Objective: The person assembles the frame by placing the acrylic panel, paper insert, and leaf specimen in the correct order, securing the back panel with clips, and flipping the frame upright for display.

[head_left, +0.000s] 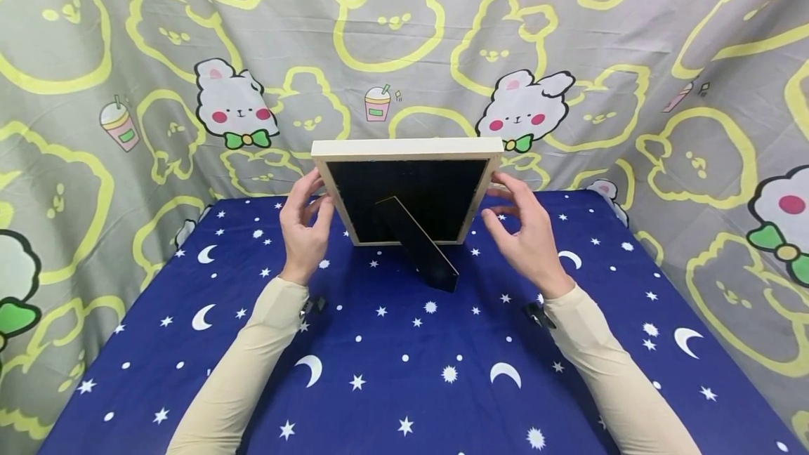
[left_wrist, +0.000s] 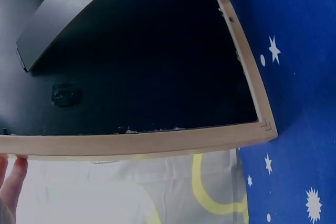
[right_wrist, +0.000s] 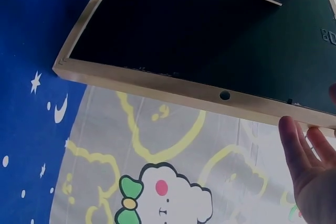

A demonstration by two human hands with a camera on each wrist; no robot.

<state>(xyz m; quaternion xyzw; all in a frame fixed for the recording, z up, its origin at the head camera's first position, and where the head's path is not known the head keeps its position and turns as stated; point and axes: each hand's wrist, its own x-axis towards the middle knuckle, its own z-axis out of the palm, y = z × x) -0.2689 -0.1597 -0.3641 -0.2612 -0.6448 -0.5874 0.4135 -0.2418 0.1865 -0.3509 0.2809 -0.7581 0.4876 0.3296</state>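
A picture frame (head_left: 407, 149) with a pale wood border stands on the cloth, its black backboard (left_wrist: 157, 77) facing me. From the backboard a black easel leg (head_left: 425, 248) slants out toward me and to the right. My left hand (head_left: 306, 230) is at the frame's left side, fingertips at the outer edge and thumb beside the border. My right hand (head_left: 523, 234) is at the right side with fingers spread loosely. Its fingertips reach the border's edge, while the thumb stands apart from it. The picture side is hidden.
A dark blue cloth (head_left: 404, 371) with white stars and moons covers the table. Behind and at both sides hangs a grey curtain (head_left: 417, 41) with yellow outlines and rabbits. The frame's top edge overlaps the curtain in the head view.
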